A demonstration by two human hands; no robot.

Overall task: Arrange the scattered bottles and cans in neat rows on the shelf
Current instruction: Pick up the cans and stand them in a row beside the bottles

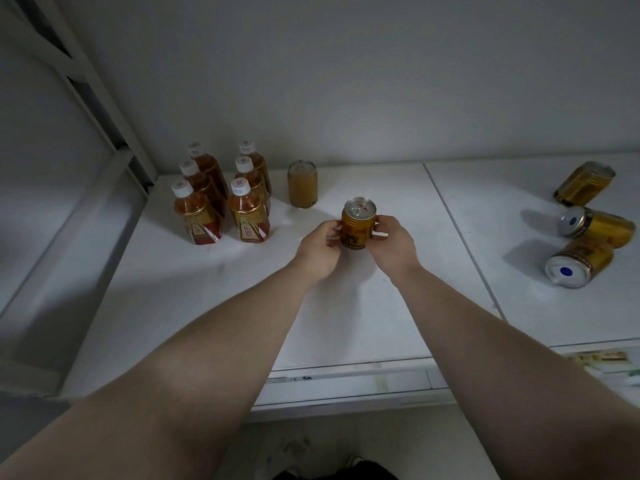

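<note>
A gold can point(357, 220) stands upright in the middle of the white shelf point(381, 306). My left hand point(320, 249) grips its left side and my right hand point(393, 242) grips its right side, fingers curled round it. Behind and to the left stands another gold can point(302, 183), upright near the back wall. Several amber tea bottles point(221, 192) with white caps stand in two neat rows at the back left. On the right shelf panel, three gold cans lie on their sides: one at the back point(583, 183), one in the middle point(597, 226), one nearest point(578, 263).
A white metal shelf frame point(104, 126) rises at the left, with a lower side surface beyond it. The back wall is plain white. A seam point(460, 237) divides the left and right shelf panels. The shelf's front edge point(346, 382) runs below my forearms.
</note>
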